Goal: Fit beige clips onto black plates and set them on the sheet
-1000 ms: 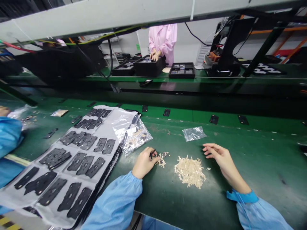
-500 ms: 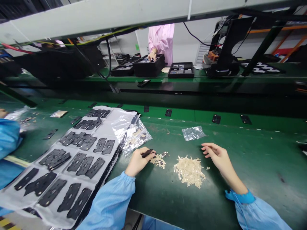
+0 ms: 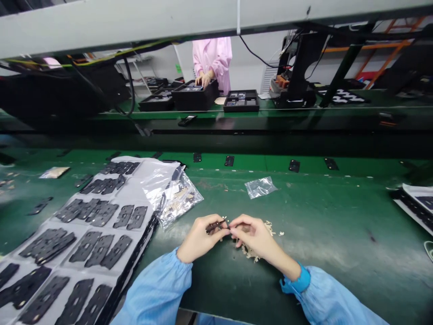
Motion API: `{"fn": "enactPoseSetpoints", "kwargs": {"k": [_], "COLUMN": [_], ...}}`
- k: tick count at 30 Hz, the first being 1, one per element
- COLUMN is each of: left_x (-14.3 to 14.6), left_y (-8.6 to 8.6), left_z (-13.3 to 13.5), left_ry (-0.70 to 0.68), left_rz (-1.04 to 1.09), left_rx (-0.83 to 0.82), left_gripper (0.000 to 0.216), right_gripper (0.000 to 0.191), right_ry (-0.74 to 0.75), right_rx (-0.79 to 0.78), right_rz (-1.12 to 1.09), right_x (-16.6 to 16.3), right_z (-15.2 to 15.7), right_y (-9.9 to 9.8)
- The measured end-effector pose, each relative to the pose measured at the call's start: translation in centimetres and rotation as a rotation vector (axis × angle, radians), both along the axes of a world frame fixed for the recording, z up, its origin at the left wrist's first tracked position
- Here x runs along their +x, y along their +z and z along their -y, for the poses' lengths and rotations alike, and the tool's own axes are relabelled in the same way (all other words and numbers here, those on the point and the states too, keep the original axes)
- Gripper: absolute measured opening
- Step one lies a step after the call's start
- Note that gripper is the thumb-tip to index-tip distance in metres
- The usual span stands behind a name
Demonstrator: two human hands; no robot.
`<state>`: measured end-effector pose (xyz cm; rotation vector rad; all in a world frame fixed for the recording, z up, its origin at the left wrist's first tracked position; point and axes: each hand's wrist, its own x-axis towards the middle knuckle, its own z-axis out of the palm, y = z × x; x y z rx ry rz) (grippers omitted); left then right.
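Observation:
My left hand (image 3: pixel 198 237) pinches a small dark stick-like part (image 3: pixel 215 226) over the green work surface (image 3: pixel 338 234). My right hand (image 3: pixel 252 237) has its fingertips closed on the other end of that part, the two hands meeting at the middle. Under and behind my right hand lies a pile of small beige pieces (image 3: pixel 260 243), mostly hidden by the hand. Both arms wear light blue sleeves.
A plastic sheet of black flat parts (image 3: pixel 84 225) lies at the left, with a clear bag of beige pieces (image 3: pixel 179 201) by its edge. A small empty clear bag (image 3: pixel 260 187) sits beyond the hands. A person in pink (image 3: pixel 212 58) works at black trays (image 3: pixel 241 100) across the line.
My right hand has moved left from beside the beige pile to meet my left hand at the dark part. The view has shifted, so everything sits further left.

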<state>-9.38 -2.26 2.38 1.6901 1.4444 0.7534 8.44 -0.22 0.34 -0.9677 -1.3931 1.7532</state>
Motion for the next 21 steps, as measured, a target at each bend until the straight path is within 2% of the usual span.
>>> {"fn": "enactPoseSetpoints", "kwargs": {"k": [5,8,11,15,19,21], "left_x": [0.1,-0.5,-1.6,-2.4,-1.8,-1.4], "left_y": [-0.1,-0.7,-1.9,-3.1,-2.8,-2.3], "left_z": [0.1,-0.1,-0.3,-0.2,0.3,0.4], "left_ry": [0.002,0.009,0.071,0.107,0.143,0.169], "left_rz": [-0.007,-0.006,-0.150,-0.369,-0.470,-0.512], "left_rx": [0.001,-0.036,0.021,0.135,0.163,0.157], "left_gripper": [0.020,0.019,0.015,0.014,0.020,0.016], "right_gripper": [0.021,0.021,0.024,0.027,0.026,0.024], "right_ry": [-0.003,-0.071,-0.184,-0.257,-0.254,-0.240], "right_rx": [0.016,0.042,0.043,-0.005,-0.017,0.001], "right_rz": [0.072,0.060,0.015,-0.039,-0.052,-0.051], "right_x": [-0.8,-0.3,0.8,2.2,2.8,3.0], "right_z": [0.1,-0.5,-1.5,-2.2,-1.9,-1.6], "right_y": [-1.0,-0.9,-0.3,0.3,-0.2,-0.6]}}
